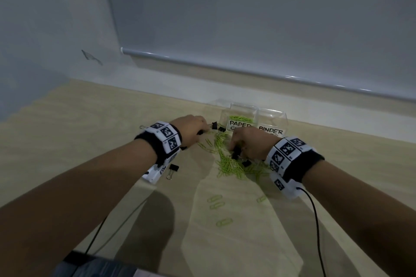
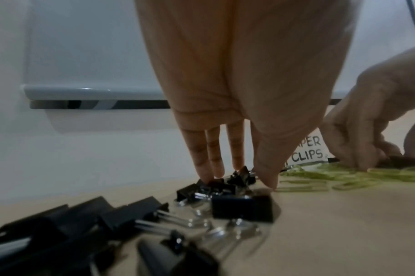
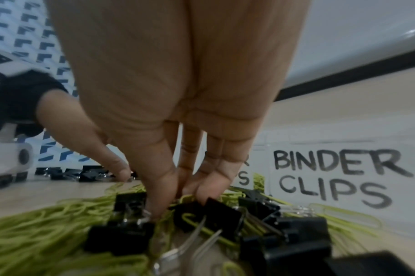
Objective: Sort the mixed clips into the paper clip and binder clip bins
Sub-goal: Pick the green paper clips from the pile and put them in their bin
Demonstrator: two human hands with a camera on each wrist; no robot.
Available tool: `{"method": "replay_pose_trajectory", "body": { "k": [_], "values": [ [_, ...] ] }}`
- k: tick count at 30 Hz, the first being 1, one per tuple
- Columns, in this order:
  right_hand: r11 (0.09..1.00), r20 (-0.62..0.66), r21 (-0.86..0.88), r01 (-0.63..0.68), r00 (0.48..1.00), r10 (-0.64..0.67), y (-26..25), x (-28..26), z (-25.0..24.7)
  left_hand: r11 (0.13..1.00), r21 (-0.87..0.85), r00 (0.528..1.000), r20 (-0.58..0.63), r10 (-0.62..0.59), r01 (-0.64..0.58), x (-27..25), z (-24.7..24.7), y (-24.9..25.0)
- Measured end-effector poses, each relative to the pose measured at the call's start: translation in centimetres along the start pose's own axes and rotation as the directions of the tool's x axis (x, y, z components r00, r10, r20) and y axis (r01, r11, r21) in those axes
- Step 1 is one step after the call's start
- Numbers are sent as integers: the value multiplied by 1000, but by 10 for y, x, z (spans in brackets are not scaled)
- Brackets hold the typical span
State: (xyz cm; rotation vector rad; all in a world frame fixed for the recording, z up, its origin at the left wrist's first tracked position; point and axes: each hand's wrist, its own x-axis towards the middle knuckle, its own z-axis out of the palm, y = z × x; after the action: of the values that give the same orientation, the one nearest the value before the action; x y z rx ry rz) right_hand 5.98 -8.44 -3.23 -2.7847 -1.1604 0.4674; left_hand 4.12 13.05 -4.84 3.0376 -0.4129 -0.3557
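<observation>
A heap of green paper clips (image 1: 229, 164) mixed with black binder clips lies on the beige table (image 1: 90, 119), in front of two clear bins. The paper clip bin (image 1: 238, 117) holds some green clips; the binder clip bin (image 1: 272, 119) stands to its right. My left hand (image 1: 208, 127) reaches down beside a cluster of binder clips (image 2: 242, 205) and pinches a small black one (image 2: 242, 175) between thumb and fingertips. My right hand (image 1: 234, 148) digs into the heap, thumb and fingers closed on a black binder clip (image 3: 201, 211) tangled with a green clip.
One binder clip (image 1: 172, 170) lies apart under my left wrist. A few loose paper clips (image 1: 216, 202) sit nearer to me. Black cables (image 1: 315, 220) trail from both wrists. The wall and a sill run just behind the bins.
</observation>
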Motion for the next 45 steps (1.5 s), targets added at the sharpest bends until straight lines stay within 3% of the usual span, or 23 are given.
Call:
{"method": "replay_pose_trajectory", "body": {
  "k": [5, 10, 14, 16, 19, 25, 29, 34, 40, 45],
  "values": [
    [997, -25, 5, -77, 997, 77, 7, 3, 1, 993, -10, 992, -42, -121, 121, 0, -3, -4],
    [997, -74, 29, -71, 995, 73, 12, -2, -3, 978, -38, 979, -19, -204, 204, -11, -6, -13],
    [987, -177, 161, 19, 984, 10, -14, -10, -5, 973, -201, 990, -62, -128, 113, -5, -7, -5],
    [967, -144, 227, 118, 986, -86, -38, -14, 1, 966, -246, 995, -36, -88, 77, 1, -7, 6],
    [954, -72, 270, 132, 991, -116, -57, -14, 11, 978, -202, 999, 13, -40, 42, 7, -6, 21],
    [992, -88, 104, -69, 993, 78, -22, -15, 1, 982, -187, 999, 37, 9, -2, 6, 0, 30],
    [995, -66, 66, -77, 994, 82, -12, -18, 7, 978, -198, 996, 35, 77, -69, 6, 0, 45],
    [986, -109, 148, -80, 989, 97, -7, -20, 6, 964, -252, 996, 7, 85, -81, 6, 3, 61],
    [875, -190, 466, -131, 951, 244, 20, -33, 8, 921, -373, 993, -77, 87, -110, 7, 4, 84],
    [856, -199, 490, -167, 934, 297, 34, -56, 0, 907, -402, 992, -65, 108, -125, 13, 5, 100]
  ]
}}
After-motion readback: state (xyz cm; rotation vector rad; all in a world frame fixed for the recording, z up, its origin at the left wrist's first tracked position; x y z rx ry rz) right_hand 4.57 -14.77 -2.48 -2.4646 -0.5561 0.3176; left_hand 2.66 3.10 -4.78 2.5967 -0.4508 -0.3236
